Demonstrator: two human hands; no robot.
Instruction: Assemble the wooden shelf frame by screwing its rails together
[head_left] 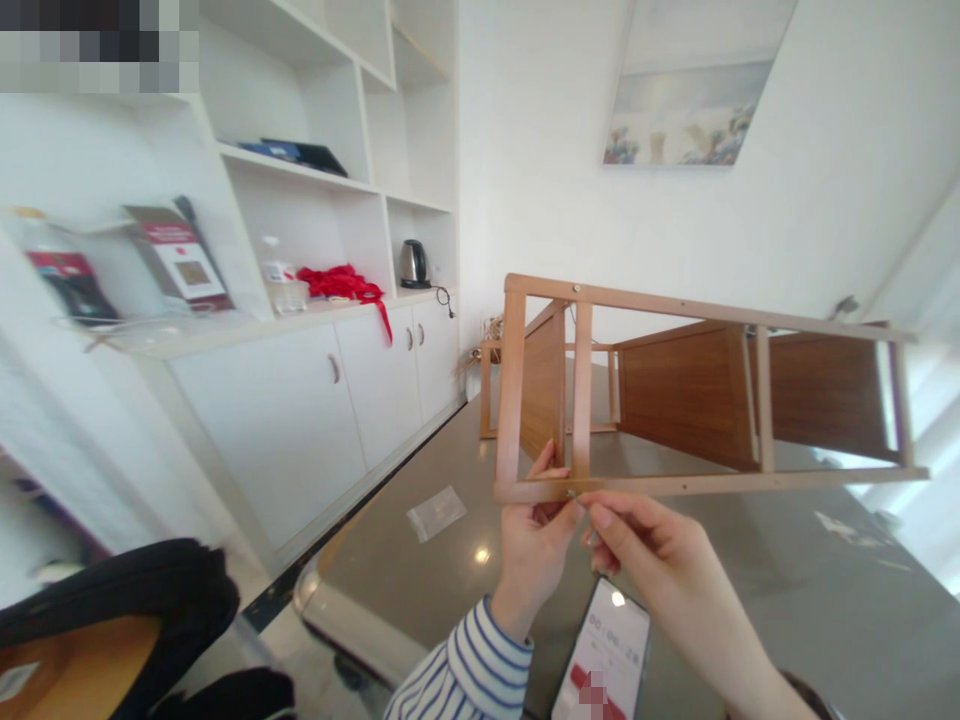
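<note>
A wooden shelf unit [763, 400] lies on its side on the table, with slatted side frames and brown panels between them. My left hand [536, 550] is closed around the lower rail near its left end, fingers behind the wood and thumb in front. Against that rail, my right hand [645, 545] pinches something small beside a metal fastener [572, 493] set in the wood. The fingertips mostly hide what it is. Both hands nearly touch there. Another metal fastener [575, 288] shows in the upper rail.
A phone [606, 650] with a lit timer lies below my hands on the grey table [420, 600]. To the left is a clear plastic bag [436, 514]. A black-edged chair [112, 630] stands at lower left. White cabinets [270, 430] line the wall, holding a kettle [413, 264] and red ribbon [341, 284].
</note>
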